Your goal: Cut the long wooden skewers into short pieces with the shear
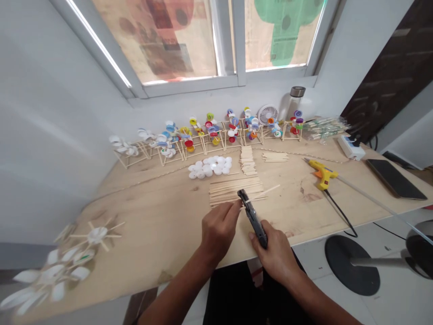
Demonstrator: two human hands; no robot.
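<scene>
My right hand [275, 253] is wrapped round the handles of a black pliers-like hand tool [254, 219], tilted up and to the left. The tool's exact kind is hard to make out. A thin wooden stick [270, 189] crosses its head, one end jutting out to the right. Close beside the tool's head, my left hand [219, 228] is closed, its fingertips pinching the other end of that stick. Just beyond both hands lies a row of long thin wooden sticks [225, 189]. Further back is a pile of short cut sticks [248, 161].
White plastic discs [211, 167] and a smaller stick bundle [275, 157] lie behind. Stick-framed bottle-cap wheels [213, 128] line the wall. A yellow glue gun [324, 175] and a phone [395, 178] sit right; a white-spooned wheel [52, 275] lies left.
</scene>
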